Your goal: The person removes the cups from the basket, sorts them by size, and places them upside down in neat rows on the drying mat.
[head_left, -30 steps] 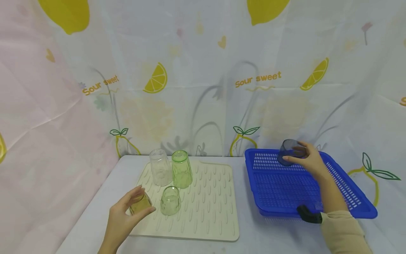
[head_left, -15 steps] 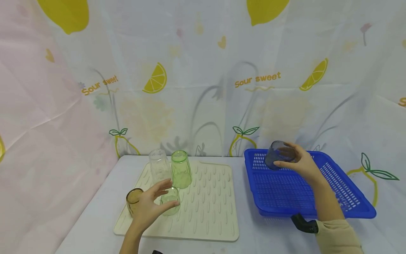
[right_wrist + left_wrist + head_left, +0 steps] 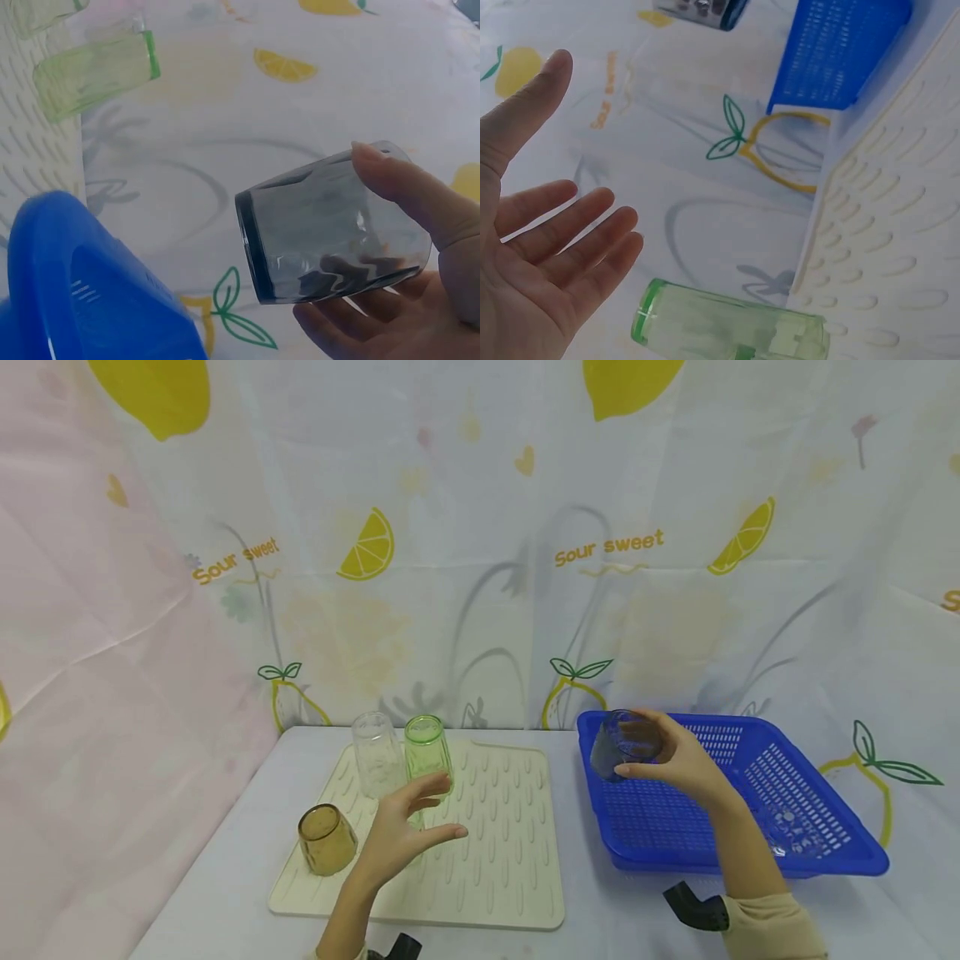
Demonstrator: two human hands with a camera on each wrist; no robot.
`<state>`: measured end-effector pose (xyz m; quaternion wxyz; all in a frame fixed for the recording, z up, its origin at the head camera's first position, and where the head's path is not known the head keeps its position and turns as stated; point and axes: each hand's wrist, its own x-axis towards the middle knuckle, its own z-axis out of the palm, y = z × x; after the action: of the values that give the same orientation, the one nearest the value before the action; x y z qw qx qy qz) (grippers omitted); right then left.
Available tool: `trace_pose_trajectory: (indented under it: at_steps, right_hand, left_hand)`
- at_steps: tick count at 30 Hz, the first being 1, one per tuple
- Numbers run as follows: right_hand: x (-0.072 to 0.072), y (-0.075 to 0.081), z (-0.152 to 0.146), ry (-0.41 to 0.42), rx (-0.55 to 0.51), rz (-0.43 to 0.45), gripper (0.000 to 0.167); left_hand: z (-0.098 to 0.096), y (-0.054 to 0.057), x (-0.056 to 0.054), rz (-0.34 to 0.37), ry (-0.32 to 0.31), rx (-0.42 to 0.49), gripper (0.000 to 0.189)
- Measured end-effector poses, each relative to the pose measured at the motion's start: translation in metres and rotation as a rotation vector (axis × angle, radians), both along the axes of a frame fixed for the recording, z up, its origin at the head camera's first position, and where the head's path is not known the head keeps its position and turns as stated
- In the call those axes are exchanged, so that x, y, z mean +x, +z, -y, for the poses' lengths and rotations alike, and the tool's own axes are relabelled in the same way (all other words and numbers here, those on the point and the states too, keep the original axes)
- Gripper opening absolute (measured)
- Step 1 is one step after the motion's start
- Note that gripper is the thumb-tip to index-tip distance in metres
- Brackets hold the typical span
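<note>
My right hand grips a smoky blue-grey glass tumbler, thumb on one side and fingers on the other, above the left part of the blue basket. Over the pale ribbed mat, my left hand holds nothing; its thumb and fingers are spread apart. It largely hides a small pale green glass in the head view. Left of that hand an amber glass stands on the mat. Behind it are a tall green glass and a tall clear glass.
Something clear and shiny, too indistinct to name, shows in the basket's near right part. A white cloth covers the table. A lemon-print curtain hangs close behind the mat and basket.
My left hand has let go of the amber glass, leaving it on the mat, and moved right. My right hand has carried the smoky glass left across the basket.
</note>
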<state>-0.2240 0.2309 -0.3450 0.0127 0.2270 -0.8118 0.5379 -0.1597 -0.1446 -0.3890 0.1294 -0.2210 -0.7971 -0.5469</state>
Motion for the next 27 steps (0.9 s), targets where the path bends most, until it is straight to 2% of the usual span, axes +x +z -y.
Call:
trace_pose_trajectory:
  at_steps: [5, 9, 14, 21, 27]
  right_hand:
    - [0.004, -0.003, 0.013, 0.058, -0.025, 0.015, 0.079]
    - [0.007, -0.005, 0.025, 0.113, -0.046, 0.012, 0.081]
    - [0.009, -0.008, 0.040, 0.178, -0.055, -0.039, 0.081]
    - [0.010, -0.012, 0.057, 0.245, -0.062, -0.067, 0.079]
    - [0.013, -0.014, 0.070, 0.271, -0.047, -0.036, 0.078]
  left_hand:
    - [-0.013, 0.001, -0.008, 0.000, -0.042, 0.000, 0.066]
    - [-0.024, 0.003, -0.016, -0.009, -0.098, 0.012, 0.065]
    - [-0.038, 0.009, -0.024, -0.009, -0.136, 0.004, 0.066]
    - [-0.052, 0.017, -0.034, 0.021, -0.173, -0.011, 0.067]
    - [-0.062, 0.024, -0.040, 0.064, -0.254, -0.013, 0.067]
